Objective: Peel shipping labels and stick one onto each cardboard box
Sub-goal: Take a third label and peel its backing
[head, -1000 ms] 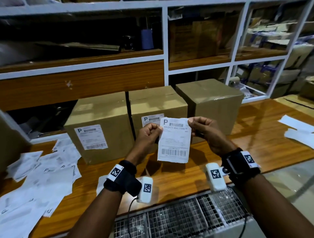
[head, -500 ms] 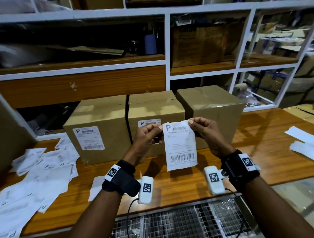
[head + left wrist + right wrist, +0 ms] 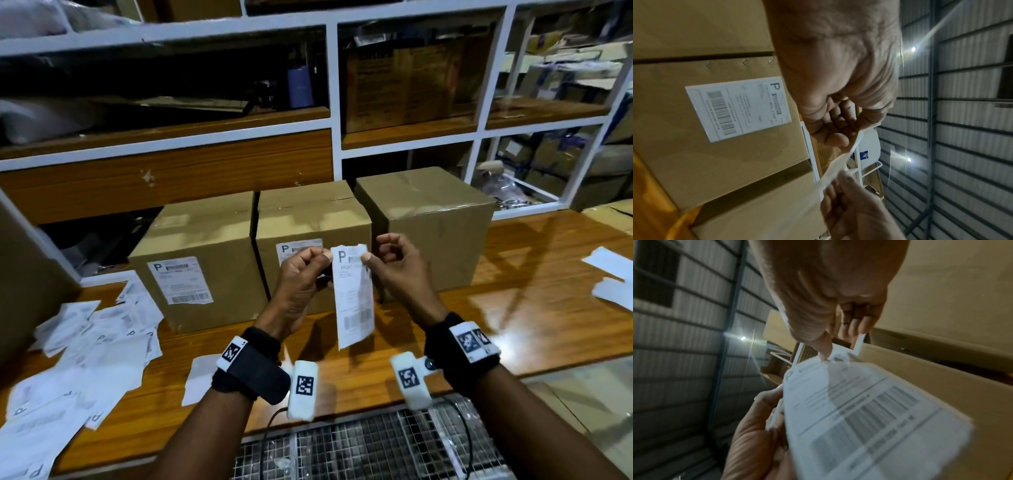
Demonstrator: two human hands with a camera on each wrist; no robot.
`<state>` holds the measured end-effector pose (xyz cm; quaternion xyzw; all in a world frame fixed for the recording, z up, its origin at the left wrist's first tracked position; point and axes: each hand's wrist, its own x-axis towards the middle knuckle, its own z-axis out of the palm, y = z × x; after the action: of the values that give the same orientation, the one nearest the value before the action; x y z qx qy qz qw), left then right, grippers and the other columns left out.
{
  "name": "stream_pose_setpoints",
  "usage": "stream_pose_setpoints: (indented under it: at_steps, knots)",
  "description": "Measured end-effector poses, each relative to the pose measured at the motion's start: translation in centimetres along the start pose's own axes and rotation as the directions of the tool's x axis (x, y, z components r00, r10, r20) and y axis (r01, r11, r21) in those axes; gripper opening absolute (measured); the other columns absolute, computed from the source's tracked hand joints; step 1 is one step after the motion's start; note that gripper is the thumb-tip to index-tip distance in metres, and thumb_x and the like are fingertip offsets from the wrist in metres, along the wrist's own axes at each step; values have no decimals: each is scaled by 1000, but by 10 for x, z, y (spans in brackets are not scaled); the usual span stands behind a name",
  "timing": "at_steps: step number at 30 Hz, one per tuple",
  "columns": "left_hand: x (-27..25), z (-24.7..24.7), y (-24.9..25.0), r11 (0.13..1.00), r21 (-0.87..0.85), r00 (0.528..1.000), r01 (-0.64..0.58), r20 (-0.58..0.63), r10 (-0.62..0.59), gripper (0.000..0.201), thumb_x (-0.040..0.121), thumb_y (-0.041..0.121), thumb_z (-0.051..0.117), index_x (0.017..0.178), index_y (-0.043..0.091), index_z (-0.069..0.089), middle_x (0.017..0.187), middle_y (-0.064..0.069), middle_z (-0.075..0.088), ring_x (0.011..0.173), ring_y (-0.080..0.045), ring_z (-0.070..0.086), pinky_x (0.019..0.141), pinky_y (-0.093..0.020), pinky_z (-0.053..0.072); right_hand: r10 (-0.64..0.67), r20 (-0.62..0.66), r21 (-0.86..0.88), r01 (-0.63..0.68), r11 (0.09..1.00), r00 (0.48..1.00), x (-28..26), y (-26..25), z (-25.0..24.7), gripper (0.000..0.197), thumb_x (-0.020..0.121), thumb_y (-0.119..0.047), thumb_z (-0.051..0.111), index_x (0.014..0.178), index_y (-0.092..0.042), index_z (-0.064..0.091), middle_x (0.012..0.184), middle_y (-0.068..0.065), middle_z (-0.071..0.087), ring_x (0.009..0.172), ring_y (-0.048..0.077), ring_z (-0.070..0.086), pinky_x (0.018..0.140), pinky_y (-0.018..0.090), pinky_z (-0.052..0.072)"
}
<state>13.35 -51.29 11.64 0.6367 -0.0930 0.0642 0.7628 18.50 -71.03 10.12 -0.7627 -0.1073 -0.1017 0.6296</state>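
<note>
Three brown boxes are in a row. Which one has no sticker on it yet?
The right-hand box. Its front is plain cardboard, while the left box and the middle box each already carry a white label.

Blocked centre: 3 cardboard boxes (image 3: 308, 246) side by side | Lower left: loose labels (image 3: 78, 359) | Your pass: bare counter (image 3: 534, 274) at right

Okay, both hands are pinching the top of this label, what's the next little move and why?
Probably pull the top corners apart to split the label from its backing. The left hand and right hand both pinch its top edge, and the right box shows no label on its front, unlike the other two.
</note>
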Motion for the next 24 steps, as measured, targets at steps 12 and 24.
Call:
stream_pose_setpoints:
  at_steps: [12,24]
  knots:
    - [1,6,-6,997,54,998,-47,31,45,17,104,19,57,95,10,69,89,-4,70,81,-17,63,67,-27,55,-166,228,209,118,971,959,-20,-18,12,18,99,-16,67,113,-7,74,103,12,77,99,31,73,85,42,62]
    - [3,0,-6,990,112,995,-87,61,80,19,103,19,57,92,15,72,88,-6,71,83,-18,66,70,-30,57,-215,252,152,181,972,944,-21,-18,9,21,93,-9,73,113,-14,78,103,-3,80,98,13,75,78,25,60]
